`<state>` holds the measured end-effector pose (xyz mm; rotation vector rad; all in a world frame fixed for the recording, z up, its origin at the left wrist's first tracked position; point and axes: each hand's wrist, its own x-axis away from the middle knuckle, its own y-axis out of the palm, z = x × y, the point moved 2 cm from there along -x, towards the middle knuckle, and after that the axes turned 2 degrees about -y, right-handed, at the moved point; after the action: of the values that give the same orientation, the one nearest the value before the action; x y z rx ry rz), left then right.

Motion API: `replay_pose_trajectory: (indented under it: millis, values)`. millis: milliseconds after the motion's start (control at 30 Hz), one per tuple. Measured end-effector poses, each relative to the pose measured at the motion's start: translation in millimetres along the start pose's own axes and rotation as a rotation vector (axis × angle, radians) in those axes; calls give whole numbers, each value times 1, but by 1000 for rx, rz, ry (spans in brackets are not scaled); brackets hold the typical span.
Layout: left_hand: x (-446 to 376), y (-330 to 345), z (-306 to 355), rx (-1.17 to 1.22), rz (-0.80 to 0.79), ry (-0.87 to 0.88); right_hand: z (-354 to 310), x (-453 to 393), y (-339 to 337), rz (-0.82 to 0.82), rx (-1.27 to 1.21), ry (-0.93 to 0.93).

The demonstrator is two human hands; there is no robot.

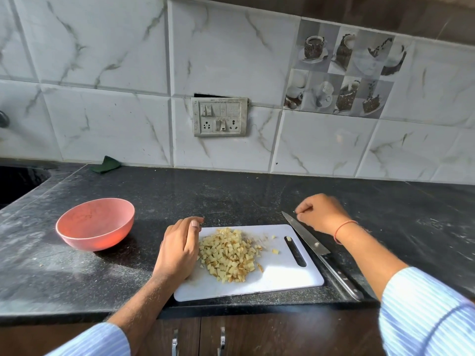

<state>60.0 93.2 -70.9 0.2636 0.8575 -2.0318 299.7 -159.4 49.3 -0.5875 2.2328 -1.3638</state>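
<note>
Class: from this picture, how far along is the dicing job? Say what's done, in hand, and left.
Done: diced pieces lie heaped on the cutting board, and the knife lies beside it. In hand: the left hand rests against the heap; the right hand appears to pinch a scrap. Left: probably filling the empty pink bowl.

Two long sleeves come in from the bottom edge: the left sleeve point(97, 340) at about 7 o'clock and the right sleeve point(424, 312) at about 4 o'clock. Both are light blue cloth with fine white stripes, loose at the cuff. They end partway along the forearms, which are bare from there on. A thin red thread point(343, 228) circles the right wrist, just behind the right grip point(321, 214). The left grip point(180, 250) is bare, and its thumbnail is cut short.
</note>
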Motion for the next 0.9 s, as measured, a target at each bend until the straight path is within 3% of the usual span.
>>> replay_pose_trajectory:
  millis: [100, 200, 333, 467, 900]
  values:
    - [-1, 1, -2, 0, -6, -11, 28, 3, -2, -122, 256, 47]
    - [-2, 2, -3, -4, -13, -12, 42, 10, 6, -216, 319, 72]
    - [-2, 2, -3, -9, -13, -11, 39, 11, 25, -239, 239, -22]
    - [-1, 1, -2, -4, -9, -7, 22, 7, 46, -258, 343, -126]
    - [-1, 2, -3, -12, -8, -10, 4, 1, 61, -232, 488, -86]
